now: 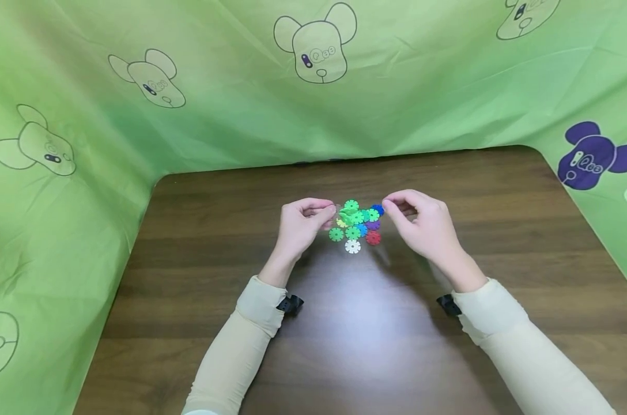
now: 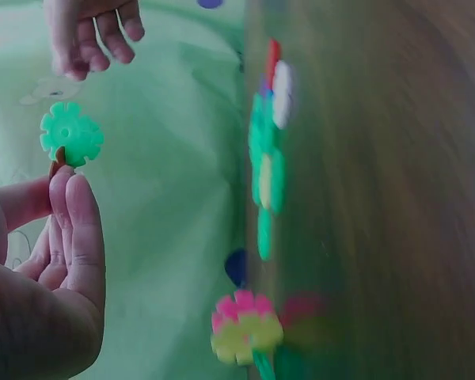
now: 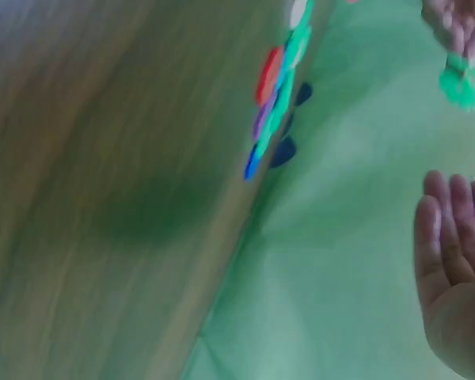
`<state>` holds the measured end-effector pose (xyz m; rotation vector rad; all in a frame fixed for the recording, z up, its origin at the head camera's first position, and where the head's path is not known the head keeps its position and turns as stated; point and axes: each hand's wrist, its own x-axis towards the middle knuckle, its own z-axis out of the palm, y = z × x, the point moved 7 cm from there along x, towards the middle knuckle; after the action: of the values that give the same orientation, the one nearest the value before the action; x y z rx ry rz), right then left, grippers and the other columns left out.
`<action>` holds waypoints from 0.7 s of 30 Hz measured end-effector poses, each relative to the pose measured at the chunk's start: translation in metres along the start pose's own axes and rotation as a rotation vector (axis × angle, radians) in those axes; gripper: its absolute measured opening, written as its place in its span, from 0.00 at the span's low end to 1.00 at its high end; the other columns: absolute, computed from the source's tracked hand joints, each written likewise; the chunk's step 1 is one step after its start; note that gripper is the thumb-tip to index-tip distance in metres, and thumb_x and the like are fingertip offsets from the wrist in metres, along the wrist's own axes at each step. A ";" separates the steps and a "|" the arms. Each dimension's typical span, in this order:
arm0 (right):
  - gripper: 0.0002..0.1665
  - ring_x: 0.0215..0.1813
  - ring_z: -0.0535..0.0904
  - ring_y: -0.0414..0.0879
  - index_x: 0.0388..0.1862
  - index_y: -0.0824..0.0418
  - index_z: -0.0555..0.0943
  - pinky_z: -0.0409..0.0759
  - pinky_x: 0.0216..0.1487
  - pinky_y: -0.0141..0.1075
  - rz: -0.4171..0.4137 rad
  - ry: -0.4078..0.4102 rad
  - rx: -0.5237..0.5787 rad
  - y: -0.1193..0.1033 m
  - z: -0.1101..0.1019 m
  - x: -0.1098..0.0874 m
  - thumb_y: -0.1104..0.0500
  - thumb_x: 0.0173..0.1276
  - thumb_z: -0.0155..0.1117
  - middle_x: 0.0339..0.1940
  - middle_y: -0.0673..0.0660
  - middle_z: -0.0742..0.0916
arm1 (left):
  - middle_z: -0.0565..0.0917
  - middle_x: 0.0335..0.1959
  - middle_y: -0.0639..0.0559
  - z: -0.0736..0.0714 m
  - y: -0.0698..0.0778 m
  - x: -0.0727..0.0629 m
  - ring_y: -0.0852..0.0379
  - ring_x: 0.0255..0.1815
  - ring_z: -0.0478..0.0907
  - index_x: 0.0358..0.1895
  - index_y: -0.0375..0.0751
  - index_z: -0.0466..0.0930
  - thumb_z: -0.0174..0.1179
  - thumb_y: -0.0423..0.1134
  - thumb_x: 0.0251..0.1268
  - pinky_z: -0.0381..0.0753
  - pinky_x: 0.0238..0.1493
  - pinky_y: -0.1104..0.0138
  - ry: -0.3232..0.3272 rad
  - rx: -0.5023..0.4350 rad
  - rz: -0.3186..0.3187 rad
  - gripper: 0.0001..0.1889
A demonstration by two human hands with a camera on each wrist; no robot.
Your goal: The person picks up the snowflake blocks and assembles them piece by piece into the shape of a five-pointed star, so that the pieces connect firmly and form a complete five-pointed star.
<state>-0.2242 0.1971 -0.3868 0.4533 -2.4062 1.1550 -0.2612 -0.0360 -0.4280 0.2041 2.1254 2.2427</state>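
My left hand (image 1: 303, 225) pinches a brown notched plastic disc (image 2: 57, 161) between thumb and fingertips. A green notched disc (image 2: 71, 133) is joined to it, held up above the table. My right hand (image 3: 459, 269) holds nothing; its fingers are extended and loosely bent, apart from the held discs. Below both hands lie several notched discs: a white disc (image 1: 352, 246), a red disc (image 1: 373, 237), a green disc (image 1: 336, 234), a purple disc (image 1: 373, 225) and a dark blue disc (image 1: 378, 209). In the left wrist view, pink and yellow discs (image 2: 245, 324) show too.
The brown wooden table (image 1: 215, 230) spreads around the discs. A green curtain (image 1: 230, 115) with printed bear heads hangs behind and beside it. Each wrist wears a small black device, one being a left wrist camera (image 1: 291, 305).
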 end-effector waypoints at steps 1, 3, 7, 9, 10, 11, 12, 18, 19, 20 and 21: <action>0.05 0.35 0.82 0.38 0.43 0.61 0.88 0.81 0.40 0.23 0.023 -0.031 -0.026 0.004 0.001 0.002 0.62 0.73 0.69 0.36 0.52 0.90 | 0.90 0.33 0.39 -0.003 -0.001 -0.001 0.37 0.32 0.88 0.44 0.25 0.88 0.69 0.26 0.65 0.90 0.34 0.61 -0.004 0.023 0.001 0.07; 0.06 0.35 0.83 0.41 0.43 0.59 0.88 0.82 0.40 0.28 0.066 -0.108 -0.078 0.013 0.004 0.005 0.60 0.73 0.68 0.37 0.51 0.89 | 0.89 0.32 0.41 -0.010 -0.002 -0.002 0.42 0.30 0.88 0.43 0.26 0.88 0.70 0.27 0.65 0.90 0.33 0.61 -0.013 0.091 0.005 0.07; 0.09 0.39 0.83 0.46 0.47 0.58 0.88 0.82 0.43 0.40 0.134 -0.290 -0.170 0.033 0.018 0.011 0.57 0.74 0.67 0.38 0.51 0.88 | 0.89 0.28 0.46 -0.024 -0.005 -0.005 0.48 0.26 0.87 0.42 0.31 0.90 0.71 0.32 0.65 0.89 0.31 0.62 -0.045 0.289 0.014 0.07; 0.11 0.40 0.83 0.47 0.49 0.59 0.87 0.81 0.44 0.45 0.148 -0.387 -0.224 0.042 0.029 0.013 0.56 0.74 0.67 0.39 0.52 0.88 | 0.89 0.26 0.50 -0.032 -0.007 -0.007 0.53 0.24 0.86 0.41 0.34 0.90 0.71 0.34 0.65 0.87 0.29 0.64 -0.061 0.396 0.016 0.07; 0.12 0.41 0.83 0.48 0.50 0.59 0.87 0.81 0.45 0.47 0.147 -0.434 -0.252 0.045 0.034 0.014 0.55 0.74 0.67 0.40 0.52 0.87 | 0.89 0.26 0.52 -0.036 -0.008 -0.008 0.55 0.23 0.86 0.40 0.35 0.90 0.71 0.35 0.65 0.86 0.27 0.65 -0.070 0.444 0.015 0.06; 0.13 0.42 0.83 0.48 0.52 0.59 0.87 0.81 0.45 0.49 0.141 -0.478 -0.281 0.048 0.039 0.015 0.55 0.73 0.67 0.41 0.53 0.87 | 0.89 0.26 0.53 -0.040 -0.009 -0.009 0.57 0.23 0.85 0.40 0.36 0.91 0.71 0.36 0.65 0.84 0.26 0.66 -0.081 0.485 0.014 0.06; 0.14 0.43 0.83 0.49 0.53 0.60 0.87 0.81 0.46 0.50 0.128 -0.517 -0.307 0.051 0.043 0.016 0.54 0.73 0.68 0.43 0.54 0.87 | 0.88 0.25 0.54 -0.043 -0.010 -0.010 0.58 0.22 0.85 0.40 0.37 0.91 0.71 0.36 0.65 0.82 0.25 0.67 -0.089 0.522 0.010 0.06; 0.21 0.51 0.82 0.56 0.60 0.60 0.85 0.80 0.52 0.58 0.078 -0.642 -0.397 0.059 0.059 0.021 0.53 0.73 0.70 0.53 0.61 0.85 | 0.87 0.24 0.58 -0.060 -0.013 -0.016 0.60 0.23 0.83 0.38 0.41 0.91 0.72 0.39 0.64 0.80 0.28 0.66 -0.120 0.722 -0.018 0.05; 0.22 0.52 0.82 0.57 0.61 0.60 0.85 0.80 0.53 0.58 0.082 -0.650 -0.407 0.060 0.060 0.022 0.52 0.73 0.70 0.54 0.62 0.85 | 0.87 0.24 0.59 -0.063 -0.013 -0.017 0.61 0.24 0.83 0.38 0.42 0.91 0.73 0.40 0.64 0.80 0.30 0.65 -0.122 0.761 -0.021 0.06; 0.22 0.53 0.82 0.58 0.62 0.60 0.84 0.80 0.53 0.59 0.085 -0.658 -0.417 0.061 0.061 0.022 0.52 0.73 0.70 0.55 0.63 0.84 | 0.87 0.24 0.59 -0.064 -0.013 -0.018 0.61 0.25 0.83 0.38 0.42 0.91 0.73 0.41 0.64 0.80 0.32 0.65 -0.124 0.794 -0.025 0.06; 0.23 0.53 0.82 0.58 0.62 0.60 0.84 0.80 0.53 0.59 0.090 -0.666 -0.425 0.062 0.062 0.023 0.52 0.73 0.69 0.56 0.63 0.84 | 0.87 0.25 0.59 -0.066 -0.013 -0.018 0.62 0.27 0.83 0.38 0.43 0.91 0.73 0.41 0.64 0.79 0.34 0.64 -0.127 0.829 -0.027 0.06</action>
<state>-0.2868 0.1826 -0.4502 0.6675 -3.1631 0.5278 -0.2524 -0.1028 -0.4452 0.3197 2.8013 1.1620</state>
